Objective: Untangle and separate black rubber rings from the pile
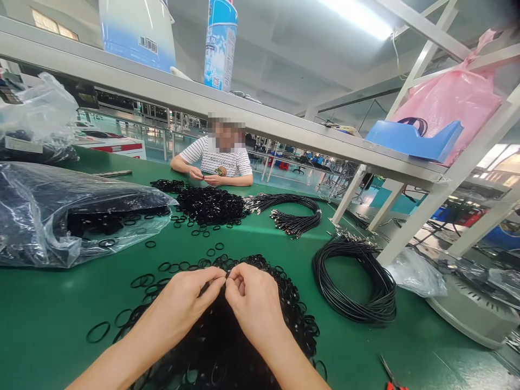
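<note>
My left hand [189,292] and my right hand [254,295] meet fingertip to fingertip over a heap of black rings [219,346]. Both are closed in a pinch. Between the fingertips a small black bit shows, apparently part of a black ring; the fingers cover most of it. Loose rings, such as a single ring [98,332], lie on the green tabletop [36,314] left of my forearm. Part of the heap is hidden under my wrists.
To the right lie coiled black cables [353,287], a second cable bundle [300,208] and red-handled cutters [392,376]. A clear bag [81,216] with black rings is at left. Another ring pile [213,205] lies before a person [223,162] opposite. A shelf [264,114] crosses above.
</note>
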`<action>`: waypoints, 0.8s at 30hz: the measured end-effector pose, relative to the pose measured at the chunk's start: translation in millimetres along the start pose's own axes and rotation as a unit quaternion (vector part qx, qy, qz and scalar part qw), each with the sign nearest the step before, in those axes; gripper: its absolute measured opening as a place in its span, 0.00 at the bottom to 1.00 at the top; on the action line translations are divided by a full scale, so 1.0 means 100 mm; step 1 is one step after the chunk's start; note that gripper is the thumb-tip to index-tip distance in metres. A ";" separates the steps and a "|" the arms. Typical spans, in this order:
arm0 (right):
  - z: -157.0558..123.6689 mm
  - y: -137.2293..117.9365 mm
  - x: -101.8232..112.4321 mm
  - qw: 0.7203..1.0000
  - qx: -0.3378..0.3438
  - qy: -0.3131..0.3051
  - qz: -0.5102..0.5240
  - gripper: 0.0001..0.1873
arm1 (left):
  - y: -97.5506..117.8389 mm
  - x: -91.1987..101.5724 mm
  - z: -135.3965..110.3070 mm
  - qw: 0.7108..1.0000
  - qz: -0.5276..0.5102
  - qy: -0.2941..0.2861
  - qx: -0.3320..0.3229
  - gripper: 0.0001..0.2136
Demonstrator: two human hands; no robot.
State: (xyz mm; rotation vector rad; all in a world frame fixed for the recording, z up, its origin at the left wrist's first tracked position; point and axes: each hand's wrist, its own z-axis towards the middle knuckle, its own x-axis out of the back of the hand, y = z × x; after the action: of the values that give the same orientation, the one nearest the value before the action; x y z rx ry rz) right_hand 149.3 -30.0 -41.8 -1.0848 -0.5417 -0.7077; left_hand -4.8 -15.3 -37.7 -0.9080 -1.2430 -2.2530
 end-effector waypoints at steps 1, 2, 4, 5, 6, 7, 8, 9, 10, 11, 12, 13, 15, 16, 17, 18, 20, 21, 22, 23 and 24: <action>0.00 0.00 0.00 1.000 0.003 -0.001 0.004 0.07 | 0.00 0.00 0.00 1.000 0.003 0.004 -0.001 0.13; 0.00 0.00 -0.01 1.000 0.004 -0.003 0.008 0.07 | 0.00 0.00 0.00 1.000 0.009 0.007 -0.001 0.13; -0.01 0.00 -0.01 1.000 0.001 -0.006 0.017 0.07 | 0.00 -0.01 -0.01 1.000 0.024 0.008 0.004 0.13; -0.02 0.00 -0.01 1.000 -0.001 -0.007 0.019 0.07 | 0.00 -0.02 -0.01 0.999 0.030 0.009 0.006 0.14; -0.02 0.00 -0.01 1.000 -0.002 -0.007 0.021 0.06 | 0.00 -0.02 -0.01 0.999 0.033 0.011 0.006 0.14; -0.02 0.00 -0.01 1.000 -0.002 -0.007 0.021 0.06 | 0.00 -0.02 -0.02 0.999 0.033 0.011 0.005 0.13; -0.02 0.00 -0.01 1.000 -0.002 -0.006 0.020 0.06 | 0.00 -0.02 -0.02 0.999 0.030 0.011 0.002 0.13; -0.02 0.00 -0.01 1.000 -0.002 -0.004 0.017 0.07 | -0.01 -0.01 -0.01 1.000 0.026 0.009 -0.002 0.13; -0.02 0.00 0.00 1.000 -0.002 -0.004 0.015 0.07 | -0.01 0.00 -0.01 1.000 0.022 0.005 -0.007 0.13; -0.02 0.00 0.00 1.000 -0.002 -0.003 0.012 0.07 | -0.01 0.01 -0.01 1.000 0.020 0.001 -0.011 0.13; -0.02 0.00 0.00 1.000 0.000 -0.002 0.008 0.07 | -0.01 0.02 0.00 1.000 0.021 -0.004 -0.015 0.13; -0.02 0.00 0.00 1.000 0.001 -0.001 0.004 0.07 | -0.02 0.02 0.00 1.000 0.023 -0.009 -0.018 0.13; -0.02 0.00 0.00 1.000 0.007 0.001 -0.006 0.07 | -0.03 0.02 0.00 0.999 0.031 -0.010 -0.022 0.13; -0.02 0.00 0.00 1.000 0.010 0.003 -0.011 0.07 | -0.04 0.01 0.00 0.999 0.036 -0.008 -0.022 0.13; -0.02 -0.01 -0.01 1.000 0.011 0.004 -0.015 0.07 | -0.05 0.00 0.00 0.999 0.041 -0.005 -0.022 0.13; -0.02 -0.01 -0.01 1.000 0.011 0.005 -0.017 0.07 | -0.06 -0.01 0.00 0.999 0.045 -0.003 -0.020 0.13; -0.02 -0.01 0.00 1.000 0.011 0.005 -0.018 0.07 | -0.08 -0.02 -0.01 0.999 0.047 0.002 -0.018 0.13; -0.03 -0.01 0.00 1.000 0.010 0.005 -0.018 0.07 | -0.08 -0.01 -0.01 0.999 0.044 0.001 -0.019 0.13; -0.03 -0.01 0.00 1.000 0.010 0.005 -0.018 0.07 | -0.08 -0.01 -0.01 0.999 0.040 -0.001 -0.020 0.13; -0.03 -0.01 0.01 1.000 0.012 0.004 -0.019 0.07 | -0.08 0.00 -0.01 0.999 0.035 -0.004 -0.023 0.13; -0.03 0.00 0.01 1.000 0.015 0.004 -0.023 0.07 | -0.08 0.01 -0.01 0.999 0.031 -0.007 -0.026 0.13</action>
State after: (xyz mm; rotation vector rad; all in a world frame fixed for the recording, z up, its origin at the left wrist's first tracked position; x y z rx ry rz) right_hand 149.9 -33.1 -41.8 -1.0450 -0.5698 -0.7411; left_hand -10.6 -11.5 -42.5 -0.9683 -1.1510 -2.2433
